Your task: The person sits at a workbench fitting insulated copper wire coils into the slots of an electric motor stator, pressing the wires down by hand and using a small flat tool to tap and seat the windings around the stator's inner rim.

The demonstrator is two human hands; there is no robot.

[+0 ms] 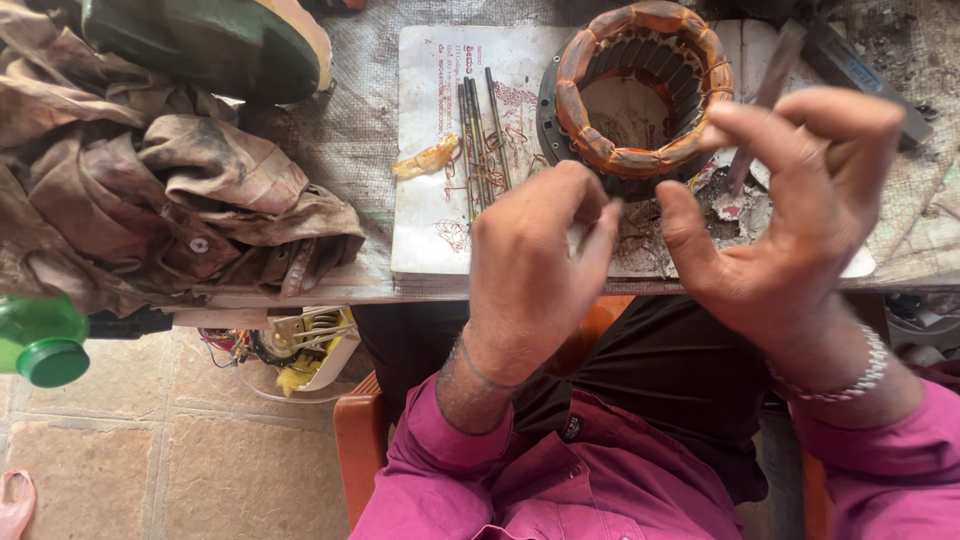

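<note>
Fingers (pixel 590 215) of my left hand (pixel 530 270) are pinched together at the tips, thumb against forefinger, on what looks like a thin pale strip or strand; it is too slight in this view for me to be sure. My right hand (pixel 790 210) is held spread beside it, thumb and forefinger curved apart and gripping nothing. Both hands hover just above the near edge of the counter (pixel 350 140). Right behind them, on a worn white booklet (pixel 430 210), lies the motor stator (pixel 640 90), a dark iron ring wound with orange-brown copper coils. I judge it heavy and stiff in the core, so the outer iron rim is the place to take hold; the windings and their lacing look easy to nick or bend. Whatever I am pinching seems light and flimsy, best held close to its end. A few thin dark rods (pixel 480 130) lie on the booklet left of the stator, with a yellowish scrap (pixel 428 158) beside them. A grey tool (pixel 765 95) leans by the stator's right side. Dirty rags (pixel 170 180) are heaped at the left, and a green bottle (pixel 40 340) sits at the left edge.
</note>
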